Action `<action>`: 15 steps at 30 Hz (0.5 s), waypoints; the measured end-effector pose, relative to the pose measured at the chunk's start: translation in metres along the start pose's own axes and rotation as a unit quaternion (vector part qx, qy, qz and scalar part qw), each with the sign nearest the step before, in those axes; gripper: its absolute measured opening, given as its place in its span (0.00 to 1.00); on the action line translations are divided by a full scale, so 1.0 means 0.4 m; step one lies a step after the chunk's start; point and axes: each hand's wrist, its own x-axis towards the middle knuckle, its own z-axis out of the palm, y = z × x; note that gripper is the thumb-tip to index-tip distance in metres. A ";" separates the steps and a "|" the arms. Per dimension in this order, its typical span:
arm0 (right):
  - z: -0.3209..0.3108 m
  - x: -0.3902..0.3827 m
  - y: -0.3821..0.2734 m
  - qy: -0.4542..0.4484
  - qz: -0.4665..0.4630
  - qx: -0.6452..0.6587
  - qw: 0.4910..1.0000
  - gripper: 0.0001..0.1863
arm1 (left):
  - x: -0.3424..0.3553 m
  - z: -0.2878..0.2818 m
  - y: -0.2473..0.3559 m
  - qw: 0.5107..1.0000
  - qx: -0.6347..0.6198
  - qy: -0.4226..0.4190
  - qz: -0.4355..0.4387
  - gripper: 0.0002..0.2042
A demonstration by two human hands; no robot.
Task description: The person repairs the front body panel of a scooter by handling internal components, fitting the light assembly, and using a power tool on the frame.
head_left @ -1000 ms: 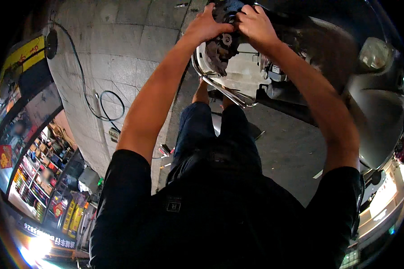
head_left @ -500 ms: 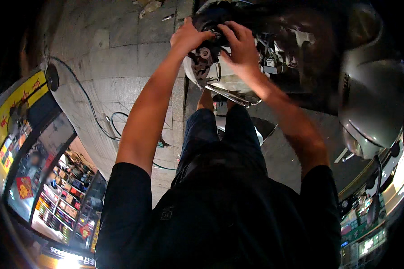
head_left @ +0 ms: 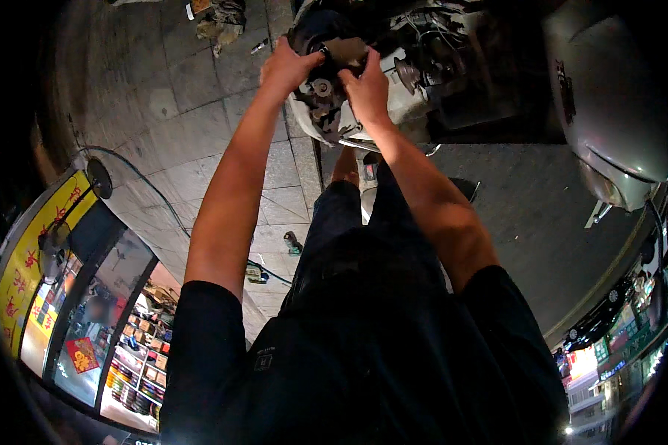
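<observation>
- Steadying the flat brownish piece (head_left: 346,50) from both sides matters most here, imo; it sits btwn my hands, just beyond the round fitting (head_left: 321,87) on the dark mech. assembly (head_left: 325,111), near the top of view.
- Best to share the load evenly, L hand (head_left: 278,72) vs. R hand (head_left: 368,90), so the piece doesn't tip or twist; prob. wants small moves, not yanks.
- Should mind the pale panel (head_left: 407,102) just to the R; a slip could scrape it or my knuckles.
- L: thumb points inward twd the piece's left side; other fingers mostly out of sight, so can't tell if they're clamped or loose.
- R: thumb & fingers point up by the piece's lower right edge, approx. a pinch; can't tell if they actually grip it.
- Arms: both reach well fwd, wrists converging, R forearm slanting in from the right. Elbows well apart & only slightly bent; standing closer w/ more bend would likely give better ctrl.
</observation>
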 end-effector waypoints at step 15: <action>-0.137 0.116 -0.042 -0.100 -0.243 -0.225 0.938 0.28 | -0.081 0.005 0.025 0.929 -0.340 -0.087 -0.114 0.29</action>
